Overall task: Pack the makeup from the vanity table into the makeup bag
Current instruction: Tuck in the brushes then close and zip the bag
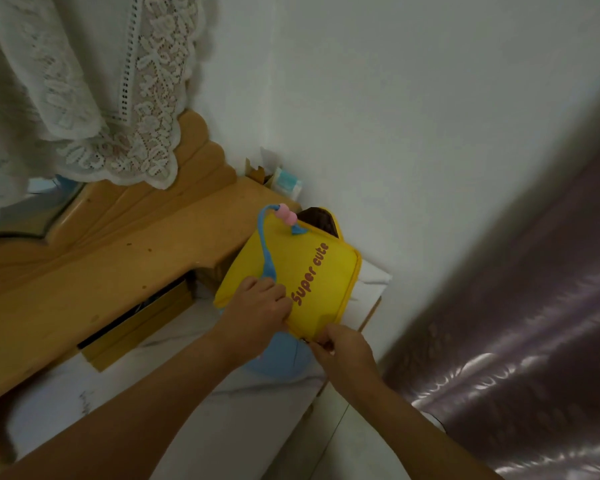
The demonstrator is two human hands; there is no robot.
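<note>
A yellow makeup bag [312, 268] with "Super cute" lettering, a blue strap and a pink charm lies tilted on the white marble vanity top [201, 407]. My left hand [257, 306] grips the bag's near left edge with curled fingers. My right hand [340, 344] pinches something small at the bag's near corner, seemingly the zipper pull. A dark brown part [317, 218] shows at the bag's far end. A blue part of the bag [284, 358] sits beneath my hands. No loose makeup is visible.
A raised wooden shelf [94, 271] runs along the left, with a part-open drawer [136, 317] under it. Small boxes and a pale blue packet [286, 183] stand in the far corner. A lace cloth [94, 88] hangs over the mirror. A shiny purple curtain [534, 323] fills the right.
</note>
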